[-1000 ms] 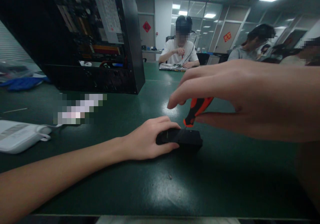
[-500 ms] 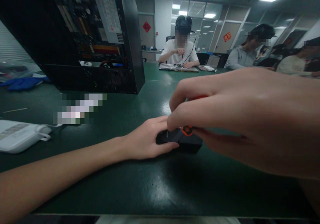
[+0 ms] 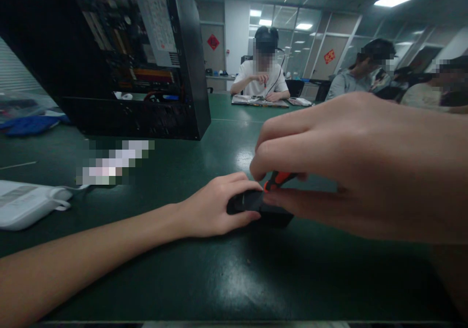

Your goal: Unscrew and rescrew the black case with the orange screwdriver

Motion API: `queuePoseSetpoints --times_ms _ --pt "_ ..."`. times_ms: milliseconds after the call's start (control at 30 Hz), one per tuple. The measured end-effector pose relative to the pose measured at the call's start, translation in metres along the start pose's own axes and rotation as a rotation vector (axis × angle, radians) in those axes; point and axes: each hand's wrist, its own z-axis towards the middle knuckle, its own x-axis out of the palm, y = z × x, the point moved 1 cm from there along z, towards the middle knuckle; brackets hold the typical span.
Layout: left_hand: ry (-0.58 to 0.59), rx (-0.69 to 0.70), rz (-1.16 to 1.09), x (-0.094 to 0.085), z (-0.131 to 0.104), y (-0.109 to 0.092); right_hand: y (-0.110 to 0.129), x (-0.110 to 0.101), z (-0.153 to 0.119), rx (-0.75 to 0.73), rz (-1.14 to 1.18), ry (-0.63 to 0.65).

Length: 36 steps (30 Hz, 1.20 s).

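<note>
A black box (image 3: 276, 216) is being held against the green desk (image 3: 164, 279) by the left hand (image 3: 215, 206), its grip wrapped around one end! Right over the box, a red-and-black screwdriver (image 3: 280, 179) is being pinched in the right hand's (image 3: 343, 157) narrowed grip, its tip being hidden from view.

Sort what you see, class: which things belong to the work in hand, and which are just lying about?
In hand:
- black block, gripped by the left hand
- orange-and-black tool, held in the right hand

Apparently just lying about, touched by neither hand:
- open computer case
- white device with a cord
- blue item
</note>
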Motion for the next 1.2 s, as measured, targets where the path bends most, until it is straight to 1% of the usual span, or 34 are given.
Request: queuePoseSetpoints --times_ms 100,200,267,433,567,633,767,833,967,1033,1133,1200 --pt "-0.004 0.004 -0.002 0.000 0.000 0.000 -0.002 0.000 0.000 -0.003 -0.020 -0.021" --pt "0.000 0.027 -0.020 -0.001 0.000 -0.001 -0.003 0.000 -0.004 -0.051 0.058 -0.013" --pt "0.020 0.009 -0.023 -0.001 0.000 -0.001 -0.003 0.000 -0.005 -0.061 0.090 -0.008" --pt "0.011 -0.019 -0.009 -0.001 0.000 0.000 -0.007 0.000 -0.003 -0.009 0.006 -0.060" --pt "0.027 -0.026 -0.011 -0.002 0.001 -0.002 -0.010 -0.001 -0.006 -0.033 0.123 0.031" --pt "0.030 -0.033 -0.014 -0.002 0.001 -0.002 -0.011 -0.001 -0.007 -0.015 0.128 0.055" --pt "0.017 -0.038 -0.021 -0.001 0.001 -0.001 -0.015 0.000 -0.003 0.069 -0.009 0.000" --pt "0.024 -0.046 -0.022 0.000 0.001 -0.001 -0.018 0.000 -0.002 0.085 -0.018 -0.009" --pt "0.054 -0.065 -0.018 -0.001 0.001 -0.002 -0.023 -0.003 -0.005 0.029 0.137 0.091" --pt "0.057 -0.058 -0.010 -0.002 0.001 -0.002 -0.023 -0.004 -0.007 0.017 0.172 0.108" --pt "0.038 -0.037 -0.012 -0.001 0.001 -0.001 -0.022 -0.002 -0.005 0.059 0.087 0.059" --pt "0.027 -0.031 -0.017 0.000 0.001 -0.001 -0.023 0.000 -0.002 0.161 0.063 0.023"
